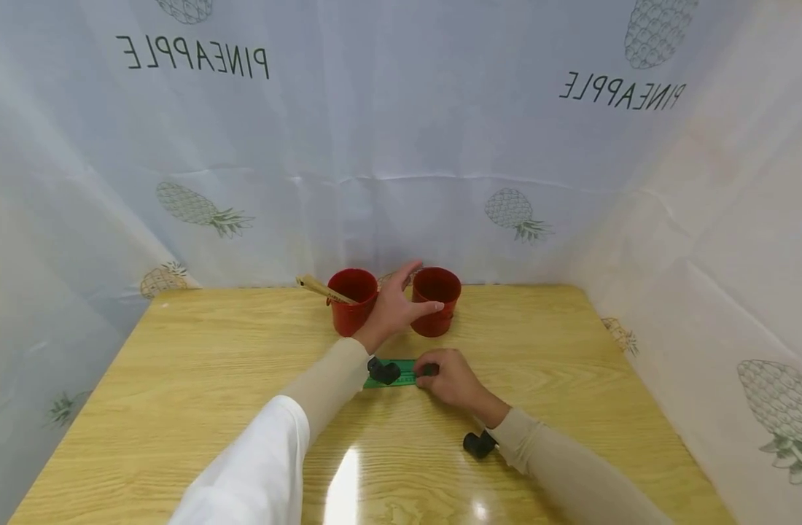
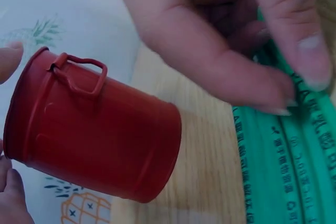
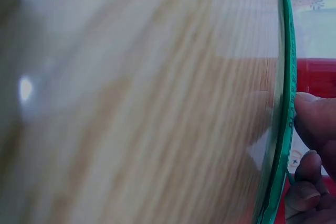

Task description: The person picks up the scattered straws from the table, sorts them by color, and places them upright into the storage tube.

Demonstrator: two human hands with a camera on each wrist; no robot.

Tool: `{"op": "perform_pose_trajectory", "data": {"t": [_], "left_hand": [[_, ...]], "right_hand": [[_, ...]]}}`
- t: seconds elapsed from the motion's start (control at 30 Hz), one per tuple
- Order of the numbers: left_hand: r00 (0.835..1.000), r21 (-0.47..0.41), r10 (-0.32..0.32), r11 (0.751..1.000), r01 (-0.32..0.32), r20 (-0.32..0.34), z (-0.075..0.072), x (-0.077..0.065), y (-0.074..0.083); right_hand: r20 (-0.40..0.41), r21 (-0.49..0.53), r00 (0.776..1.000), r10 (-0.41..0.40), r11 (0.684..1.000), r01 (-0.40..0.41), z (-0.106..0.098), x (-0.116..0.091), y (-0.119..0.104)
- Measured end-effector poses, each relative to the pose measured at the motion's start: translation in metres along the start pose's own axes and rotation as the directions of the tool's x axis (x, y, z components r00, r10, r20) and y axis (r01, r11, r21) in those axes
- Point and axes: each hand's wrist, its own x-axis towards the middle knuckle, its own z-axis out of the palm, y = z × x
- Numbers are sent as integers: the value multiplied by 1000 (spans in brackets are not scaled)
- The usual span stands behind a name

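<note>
"On the desk [image 1: 211, 415], head view: progress?"

"Partway, I judge. Tan sticks [image 1: 324, 289] sit in the left bucket [image 1: 348, 319]; the green strip [image 1: 406, 373] lies outside both buckets. Left hand [image 1: 393, 305] spread wide beside the right bucket [image 1: 429, 324]; right hand [image 1: 448, 375] pinches the strip."

"Left wrist view?"

"Left fingertips [image 2: 8, 61] near that bucket; can't tell contact. Right fingers [image 2: 199, 56] on the strip's print."

"Right wrist?"

"Thumb [image 3: 317, 114] and fingers narrow at strip edge."

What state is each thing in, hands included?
Left bucket: upright
Right bucket: upright
Tan bundle: in left bucket, leaning past its rim
Green strips: side by side, pinched at one end
Left hand: fingers spread by right bucket; contact unclear
Right hand: pinching green strips
Curtain: hanging, creased
</note>
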Motion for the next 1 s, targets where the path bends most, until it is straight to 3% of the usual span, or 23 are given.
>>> {"op": "perform_pose_trajectory", "data": {"t": [0.33, 0.47, 0.73, 0.9, 1.0], "left_hand": [[999, 36, 8, 999, -9, 40, 2, 6, -2], [999, 41, 16, 999, -18, 44, 1, 7, 1], [998, 54, 21, 998, -24, 54, -2, 11, 4], [998, 59, 11, 998, -14, 58, -1, 12, 2], [998, 58, 5, 998, -9, 65, 0, 12, 1]], "right_hand": [[62, -63, 997, -45, 997, 49, 2, -1, -2], [126, -126, 991, -47, 990, 63, -1, -3, -3], [287, -301, 950, -121, 930, 209, -8, -7, -10], [274, -339, 939, -208, 893, 297, -18, -19, -9], [222, -289, 949, -223, 915, 282, -28, -29, -5]]}}
